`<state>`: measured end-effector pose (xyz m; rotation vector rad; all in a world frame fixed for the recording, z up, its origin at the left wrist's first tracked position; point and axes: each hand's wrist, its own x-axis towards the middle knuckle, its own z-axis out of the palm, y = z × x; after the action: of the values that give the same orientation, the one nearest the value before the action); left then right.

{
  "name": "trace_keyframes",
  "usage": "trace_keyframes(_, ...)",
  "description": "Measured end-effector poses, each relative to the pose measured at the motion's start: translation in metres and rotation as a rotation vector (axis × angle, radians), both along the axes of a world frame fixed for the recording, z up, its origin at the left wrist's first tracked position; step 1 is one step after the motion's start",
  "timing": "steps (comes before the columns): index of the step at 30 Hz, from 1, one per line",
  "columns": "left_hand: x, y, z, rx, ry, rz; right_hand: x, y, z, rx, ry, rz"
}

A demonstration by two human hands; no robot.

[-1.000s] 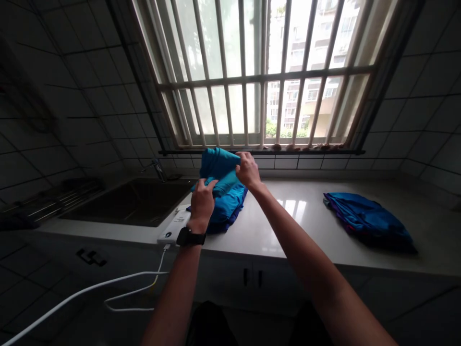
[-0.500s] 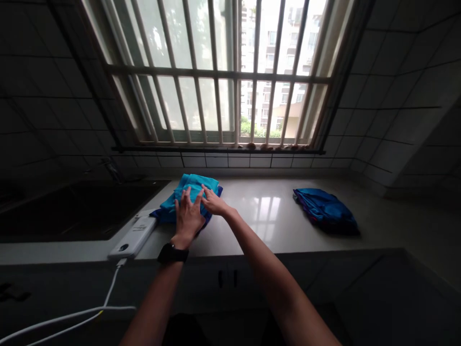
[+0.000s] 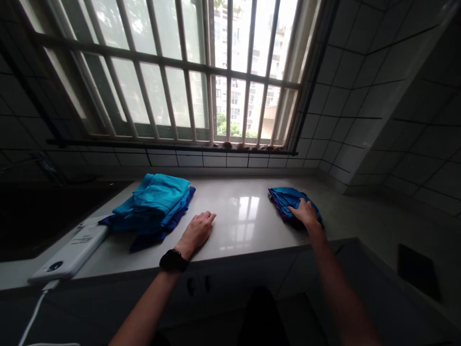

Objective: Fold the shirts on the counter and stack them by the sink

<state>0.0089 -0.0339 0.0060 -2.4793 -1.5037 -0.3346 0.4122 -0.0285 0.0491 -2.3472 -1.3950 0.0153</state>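
A folded stack of turquoise cloth (image 3: 158, 192) lies at the left of the counter, with dark blue cloth (image 3: 144, 240) under it. Between that stack and the window's reflection, my left hand (image 3: 198, 231) is low over the counter, fingers loosely bent and holding nothing, a black watch on its wrist. On the right, my right hand (image 3: 305, 211) rests on a smaller folded bundle of blue cloth (image 3: 284, 196) with dark and purple layers below. Its thumb and fingers are apart on the top layer, and part of the bundle is hidden beneath the hand.
A white power strip (image 3: 72, 254) with a white cable (image 3: 34, 312) lies left of the stack, beside a dark sink (image 3: 54, 216). A barred window (image 3: 180, 72) stands behind the counter (image 3: 234, 245). A dark flat object (image 3: 418, 271) is at the lower right.
Both hands have left the turquoise stack. My left hand is now beside it on the right, and my right hand has reached the blue bundle. The view has turned rightward.
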Motion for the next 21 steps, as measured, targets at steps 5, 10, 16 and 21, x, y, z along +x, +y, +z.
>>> trace_keyframes(5,-0.003,0.002,-0.003,-0.002,-0.051,0.042,0.032,0.007,-0.007,-0.044,0.081,0.121)
trace_keyframes(10,-0.003,0.004,-0.003,-0.009,-0.079,0.043,0.019,0.026,0.036,0.159,0.176,0.152)
trace_keyframes(16,-0.004,0.003,-0.004,0.009,-0.092,0.029,-0.046,0.056,0.13,0.56,0.442,0.584)
trace_keyframes(21,-0.004,-0.002,0.0,0.01,-0.215,-0.023,-0.113,0.066,0.196,0.657,0.648,0.898)
